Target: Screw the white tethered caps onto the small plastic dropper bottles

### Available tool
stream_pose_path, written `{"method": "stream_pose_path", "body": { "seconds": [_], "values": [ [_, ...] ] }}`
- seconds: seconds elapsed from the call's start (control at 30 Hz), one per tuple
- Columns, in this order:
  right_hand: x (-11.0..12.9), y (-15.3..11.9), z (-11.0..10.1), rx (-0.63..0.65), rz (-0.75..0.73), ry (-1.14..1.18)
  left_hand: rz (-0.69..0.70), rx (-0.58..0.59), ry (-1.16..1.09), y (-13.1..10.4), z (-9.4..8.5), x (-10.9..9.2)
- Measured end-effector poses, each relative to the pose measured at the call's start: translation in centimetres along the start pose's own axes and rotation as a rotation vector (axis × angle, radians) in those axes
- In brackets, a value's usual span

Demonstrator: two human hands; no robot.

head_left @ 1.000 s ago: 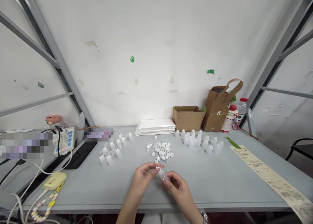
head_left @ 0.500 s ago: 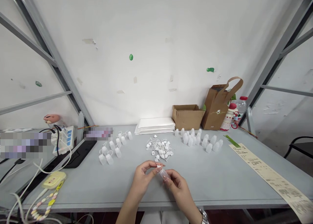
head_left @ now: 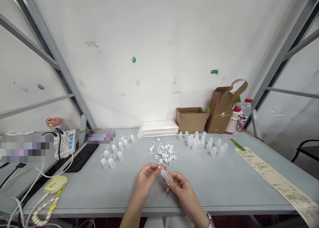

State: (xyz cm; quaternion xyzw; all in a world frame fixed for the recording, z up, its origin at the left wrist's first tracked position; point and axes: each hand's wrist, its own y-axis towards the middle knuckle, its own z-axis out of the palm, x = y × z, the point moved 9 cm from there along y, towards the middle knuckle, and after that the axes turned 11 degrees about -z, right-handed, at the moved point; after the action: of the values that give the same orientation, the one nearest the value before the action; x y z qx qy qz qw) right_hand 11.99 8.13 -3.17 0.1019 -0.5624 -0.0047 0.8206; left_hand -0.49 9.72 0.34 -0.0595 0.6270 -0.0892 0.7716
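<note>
At lower centre, I hold a tilted bottle [head_left: 166, 176], left hand [head_left: 146, 179] pinching its top, right hand [head_left: 181, 187] closed on its base. White caps [head_left: 163, 151] lie just above.

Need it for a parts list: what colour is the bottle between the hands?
Translucent white; the bottle shows best in the head view.

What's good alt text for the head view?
A person's left hand and right hand hold a small translucent bottle at a tilt above a gray table. Beyond lies a pile of white caps, with loop-topped bottles to its left and loopless bottles to its right. Behind are a white stack, cardboard box and brown bag.
</note>
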Motion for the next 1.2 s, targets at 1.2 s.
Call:
{"method": "stream_pose_path", "body": {
  "seconds": [1.2],
  "values": [
    [0.9,-0.4,-0.2,-0.032,-0.146,-0.042,0.083,-0.275,-0.067,0.1,-2.4,0.7]
  ]
}}
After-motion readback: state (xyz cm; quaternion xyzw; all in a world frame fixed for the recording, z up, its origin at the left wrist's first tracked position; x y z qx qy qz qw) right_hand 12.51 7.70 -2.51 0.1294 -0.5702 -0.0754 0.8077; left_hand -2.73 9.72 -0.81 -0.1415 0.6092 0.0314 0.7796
